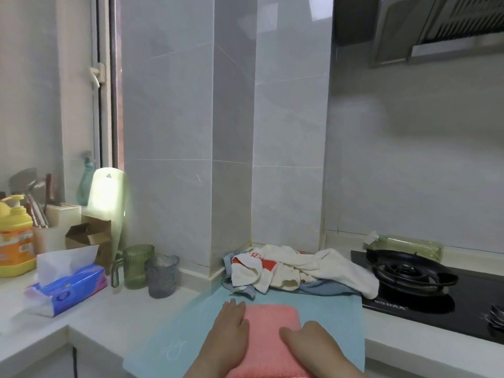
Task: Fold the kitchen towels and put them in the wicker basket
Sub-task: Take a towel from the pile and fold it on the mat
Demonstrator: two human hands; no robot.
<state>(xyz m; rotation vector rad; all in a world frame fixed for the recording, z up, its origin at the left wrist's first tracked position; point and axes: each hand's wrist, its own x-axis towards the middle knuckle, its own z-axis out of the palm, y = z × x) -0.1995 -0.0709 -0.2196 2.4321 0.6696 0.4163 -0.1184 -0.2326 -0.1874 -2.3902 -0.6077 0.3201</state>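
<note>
Between the two hands, a pink towel [272,320] lies folded into a thick rectangle, flat on the worktop at the lower middle of the view. The left hand [231,328] rests palm down on the towel's left edge, fingers straight and close together, pointing away from the person; it grips nothing. The right hand [308,342] lies palm down on the towel's near right part, fingers stretched loosely leftward across the fabric, also gripping nothing. Under the towel and both hands, a light blue cloth [335,317] is spread smooth, reaching past the hands on every side.

Just beyond the fingertips, at the far edge of the blue cloth, sits a heap of unfolded towels [300,266]: cream, white with red print, and blue, crumpled against the tiled wall corner.

To the right of the right hand is a black gas hob [409,271] with a plastic bottle [406,245] lying on its side behind it. To the left of the left hand, on the white counter [109,309], stand a green glass mug [136,266] and a grey glass [162,276] side by side. Further left lie a blue tissue pack [68,290] and a yellow pump bottle [15,236].
</note>
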